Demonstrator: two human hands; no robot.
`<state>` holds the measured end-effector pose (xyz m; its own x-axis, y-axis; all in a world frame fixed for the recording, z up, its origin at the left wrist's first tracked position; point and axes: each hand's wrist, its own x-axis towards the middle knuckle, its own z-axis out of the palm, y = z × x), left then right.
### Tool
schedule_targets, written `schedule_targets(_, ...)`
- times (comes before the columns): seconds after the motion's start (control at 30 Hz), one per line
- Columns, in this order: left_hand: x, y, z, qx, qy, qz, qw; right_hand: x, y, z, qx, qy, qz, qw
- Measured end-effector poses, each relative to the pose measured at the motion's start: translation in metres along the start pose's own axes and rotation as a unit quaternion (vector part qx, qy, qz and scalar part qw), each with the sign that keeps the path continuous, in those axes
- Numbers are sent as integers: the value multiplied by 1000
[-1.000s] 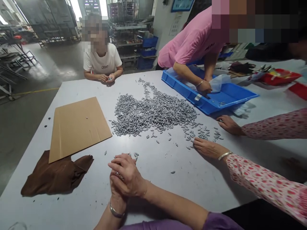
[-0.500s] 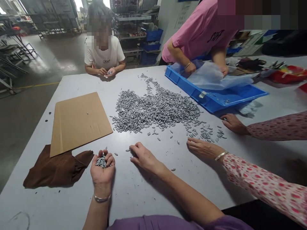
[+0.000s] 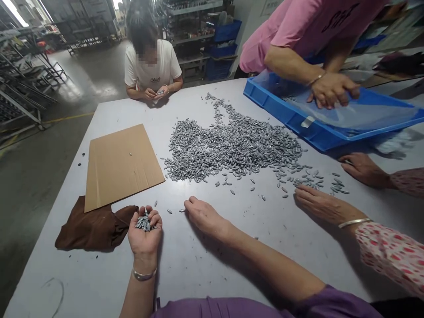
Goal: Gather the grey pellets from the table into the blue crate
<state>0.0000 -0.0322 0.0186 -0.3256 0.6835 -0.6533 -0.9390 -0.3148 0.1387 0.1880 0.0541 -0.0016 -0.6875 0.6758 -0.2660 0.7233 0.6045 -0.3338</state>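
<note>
My left hand (image 3: 145,232) lies palm up, its fingers curled round a small heap of grey spindle-shaped pieces (image 3: 144,222). On the white table my right hand (image 3: 207,217) rests palm down with its fingers drawn together. A single grey piece (image 3: 182,210) lies at its fingertips; whether the fingers pinch anything is hidden beneath them. Two more loose pieces lie between my hands. Beyond them spreads a large pile of the same grey pieces (image 3: 232,148), with strays along its near edge.
A cardboard sheet (image 3: 124,168) overlaps a brown cloth (image 3: 89,227) at left. A co-worker's hands (image 3: 326,207) sort pieces at right. A person in pink presses clear plastic in a blue tray (image 3: 281,104). Across the table, a person in white (image 3: 154,66) holds some pieces.
The view has shifted, so the table and pile sit further right. My right fingers have drawn closer together. The person in pink now presses the plastic down into the tray.
</note>
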Motion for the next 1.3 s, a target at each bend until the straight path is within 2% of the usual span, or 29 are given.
schedule_targets(0.1,-3,-6,-9,38,18,-25,999,2,6,7,18,23,20,999)
schedule_targets(0.2,-6,-18,-22,106,13,-55,993,6,16,12,50,46,25,997)
schedule_targets(0.33,-9,-39,-39,215,-56,-119,968,-2,19,3,132,103,23,986)
schedule_targets(0.4,-11,-47,-47,261,-91,-163,947,-14,10,-3,199,165,4,966)
schedule_targets(0.47,-12,-52,-53,283,-101,-205,931,-29,-3,-8,253,207,-46,944)
schedule_targets(0.53,-12,-54,-59,274,-81,-232,930,-42,-15,-12,284,176,-127,934)
schedule_targets(0.6,-11,-53,-61,254,-61,-251,932,-47,-17,-15,304,140,-161,929)
schedule_targets(0.67,-11,-49,-59,249,-66,-254,932,-46,-6,-17,307,160,-102,933)
schedule_targets(0.73,-12,-43,-55,255,-86,-232,935,-42,13,-18,279,202,4,939)
schedule_targets(0.8,-13,-36,-50,267,-103,-196,938,-38,30,-16,226,180,64,955)
schedule_targets(0.87,-13,-32,-47,281,-112,-167,939,-35,38,-12,183,123,64,973)
schedule_targets(0.93,-14,-29,-45,297,-113,-143,937,-31,34,-9,159,81,44,983)
schedule_targets(1.07,-13,-28,-47,325,-120,-109,932,-20,17,-7,117,55,39,991)
schedule_targets(1.3,-9,-30,-48,311,-124,-151,930,-8,3,-7,41,-5,19,999)
